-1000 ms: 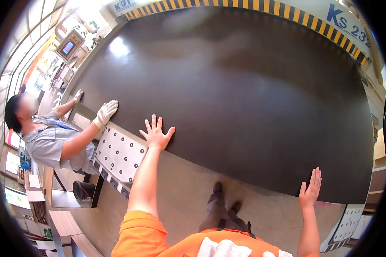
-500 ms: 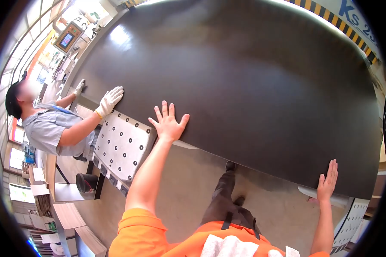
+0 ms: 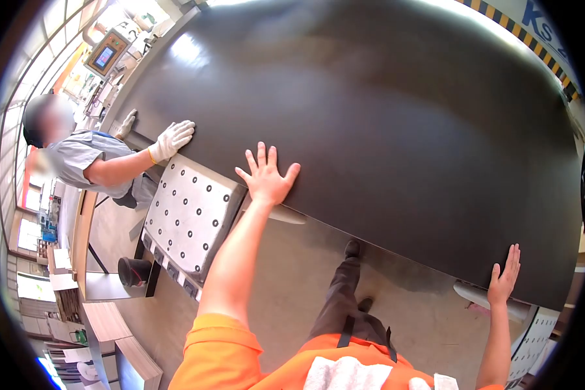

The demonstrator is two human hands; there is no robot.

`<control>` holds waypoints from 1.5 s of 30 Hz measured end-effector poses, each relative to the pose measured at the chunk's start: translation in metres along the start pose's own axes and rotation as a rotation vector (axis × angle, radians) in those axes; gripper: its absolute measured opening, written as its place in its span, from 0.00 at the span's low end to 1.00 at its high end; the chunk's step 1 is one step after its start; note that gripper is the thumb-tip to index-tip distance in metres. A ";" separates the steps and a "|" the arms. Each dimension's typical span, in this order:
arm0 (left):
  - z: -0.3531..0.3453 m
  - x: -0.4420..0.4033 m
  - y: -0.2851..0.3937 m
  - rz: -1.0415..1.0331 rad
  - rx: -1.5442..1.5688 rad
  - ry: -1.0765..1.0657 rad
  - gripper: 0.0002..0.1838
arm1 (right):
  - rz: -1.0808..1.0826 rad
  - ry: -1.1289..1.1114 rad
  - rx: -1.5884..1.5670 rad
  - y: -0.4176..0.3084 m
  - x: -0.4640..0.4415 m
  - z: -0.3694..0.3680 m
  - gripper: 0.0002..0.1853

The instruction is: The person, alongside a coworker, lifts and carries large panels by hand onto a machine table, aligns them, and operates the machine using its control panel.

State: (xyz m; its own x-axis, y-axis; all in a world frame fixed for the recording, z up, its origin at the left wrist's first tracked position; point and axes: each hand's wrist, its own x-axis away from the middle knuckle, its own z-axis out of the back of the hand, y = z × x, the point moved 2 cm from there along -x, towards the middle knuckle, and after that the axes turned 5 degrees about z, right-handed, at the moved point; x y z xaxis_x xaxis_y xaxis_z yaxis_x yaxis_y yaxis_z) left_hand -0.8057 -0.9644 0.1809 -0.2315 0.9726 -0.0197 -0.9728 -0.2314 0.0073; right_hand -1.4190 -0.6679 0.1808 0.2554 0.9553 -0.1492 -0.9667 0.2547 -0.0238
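Note:
A large dark, smooth panel (image 3: 396,143) fills most of the view, its near edge running down from left to right. My left hand (image 3: 268,179) lies on it near that edge, fingers spread wide and nothing held. Farther right, my right hand (image 3: 504,278) rests flat on the panel beside the near edge, fingers stretched out and close together. At the left, a co-worker's white-gloved hand (image 3: 173,140) also presses on the panel, while their other gloved hand (image 3: 127,123) touches its far left edge.
Beneath the panel's left edge is a light support table (image 3: 187,211) dotted with round black-centred spots; a similar one (image 3: 533,339) stands at the right. The co-worker (image 3: 101,156) stands at the left. A dark bucket (image 3: 134,272), stacked boards (image 3: 107,322) and a control screen (image 3: 105,57) are also there.
The panel has slid away from me, so more of the left support table shows. My left hand and the co-worker's hands have moved forward with it; the co-worker leans further in.

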 end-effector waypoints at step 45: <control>-0.038 -0.488 0.310 -0.055 0.168 0.027 0.51 | 0.000 0.249 -0.007 0.116 -0.576 -0.130 0.28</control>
State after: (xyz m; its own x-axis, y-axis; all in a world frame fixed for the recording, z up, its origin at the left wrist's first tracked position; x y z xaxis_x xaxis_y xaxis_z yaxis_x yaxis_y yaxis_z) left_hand -0.9945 -1.5120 0.1547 -0.1804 0.9822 -0.0520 -0.9704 -0.1691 0.1724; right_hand -1.6806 -1.2083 0.1353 0.2444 0.8887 -0.3878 -0.9671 0.2525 -0.0307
